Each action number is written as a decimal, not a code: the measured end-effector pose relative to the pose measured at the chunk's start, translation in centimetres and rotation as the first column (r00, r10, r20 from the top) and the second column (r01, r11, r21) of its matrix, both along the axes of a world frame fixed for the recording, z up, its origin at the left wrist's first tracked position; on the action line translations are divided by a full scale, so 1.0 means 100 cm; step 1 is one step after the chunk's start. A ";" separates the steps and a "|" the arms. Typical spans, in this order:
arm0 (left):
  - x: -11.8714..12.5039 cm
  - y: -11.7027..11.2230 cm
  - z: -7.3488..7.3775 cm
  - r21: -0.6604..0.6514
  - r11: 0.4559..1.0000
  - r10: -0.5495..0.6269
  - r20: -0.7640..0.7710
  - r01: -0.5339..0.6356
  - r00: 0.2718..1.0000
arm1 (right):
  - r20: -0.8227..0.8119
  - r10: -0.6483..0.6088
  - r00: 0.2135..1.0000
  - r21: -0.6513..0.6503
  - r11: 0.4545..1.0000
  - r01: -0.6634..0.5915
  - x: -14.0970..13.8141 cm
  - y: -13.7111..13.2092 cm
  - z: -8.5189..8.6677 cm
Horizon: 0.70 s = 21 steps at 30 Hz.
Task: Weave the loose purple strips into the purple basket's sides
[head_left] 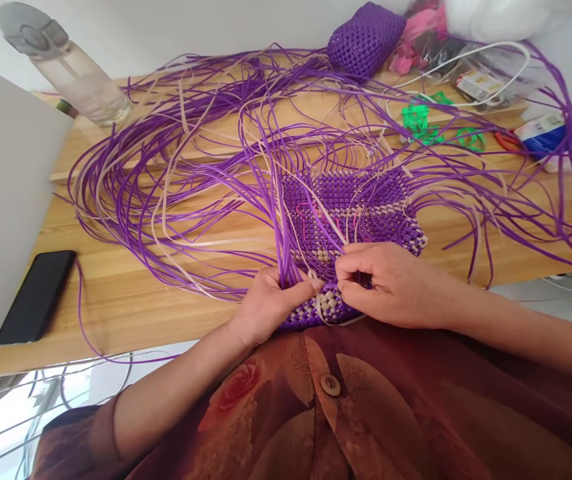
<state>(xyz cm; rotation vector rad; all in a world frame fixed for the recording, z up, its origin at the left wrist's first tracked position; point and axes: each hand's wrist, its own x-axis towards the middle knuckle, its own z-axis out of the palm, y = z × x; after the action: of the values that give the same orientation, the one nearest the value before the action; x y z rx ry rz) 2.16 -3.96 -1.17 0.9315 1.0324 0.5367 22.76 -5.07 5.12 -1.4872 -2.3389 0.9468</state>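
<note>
A purple and beige woven piece (386, 190) lies at the table's front edge, against my shirt, with long loose strips (206, 180) fanning out from its sides. My left hand (276, 297) is closed on its near edge, the thumb pressed on the weave beside a small beige loop (312, 274). Several purple strips rise from between thumb and fingers. Just to the right, my right hand (386, 283) pinches at the same edge, and a beige strip runs up and left from its fingers. Its fingertips partly hide what they grip.
A clear bottle (79, 80) with a grey lid stands at the back left, a black phone (36, 297) at the front left. Behind are a finished-looking purple woven shape (366, 41), green pieces (416, 122), orange-handled tool (507, 140) and plastic bags (496, 73). Strips overhang the table's right side.
</note>
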 end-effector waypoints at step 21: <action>-0.006 0.002 0.018 0.115 0.978 -0.170 -0.055 0.176 0.984 | -0.042 -0.001 0.999 0.029 1.000 0.003 0.004 -0.005 -0.012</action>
<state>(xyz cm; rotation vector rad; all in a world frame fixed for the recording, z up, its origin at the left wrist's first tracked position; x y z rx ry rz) 1.57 -3.79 0.67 1.1329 0.9565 0.4372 23.17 -5.58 3.96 -1.4447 -2.3117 0.9301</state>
